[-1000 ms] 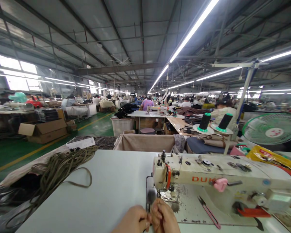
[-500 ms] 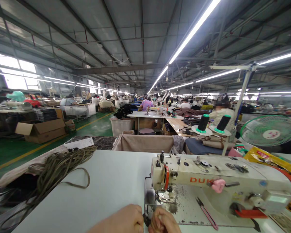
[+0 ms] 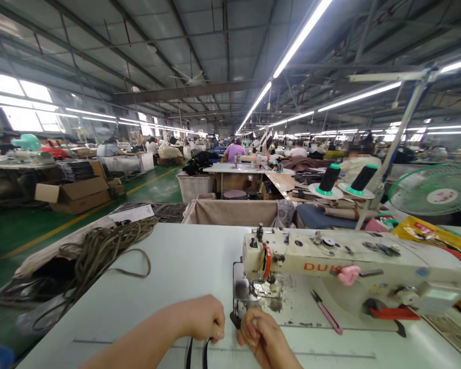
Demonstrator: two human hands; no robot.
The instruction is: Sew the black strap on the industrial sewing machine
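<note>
My left hand (image 3: 207, 319) is closed in a fist over the table, just left of the sewing machine's needle area. Two narrow black strips (image 3: 205, 354) run from beneath it toward the near edge; its fingers appear wrapped round them. Close by on the right, my right hand (image 3: 259, 330) has its fingers curled together, and whatever they hold is hidden. A gap separates the two hands. The white sewing machine (image 3: 353, 266) stands just beyond, its presser foot (image 3: 267, 288) above and right of my right hand. Pink-handled thread snips (image 3: 326, 312) lie on the machine bed.
Olive cord (image 3: 103, 256) lies heaped at the table's left edge, one loop reaching onto the white tabletop (image 3: 176, 266). A fabric-lined bin (image 3: 230, 212) stands behind the table. Black thread cones (image 3: 328, 179) and a green fan (image 3: 438, 189) are at right. Co-workers sit farther back.
The view has tipped down, bringing more forearm, the black strips and a ruler scale on the table into sight. Both hands remain closed near the machine, now slightly farther apart.
</note>
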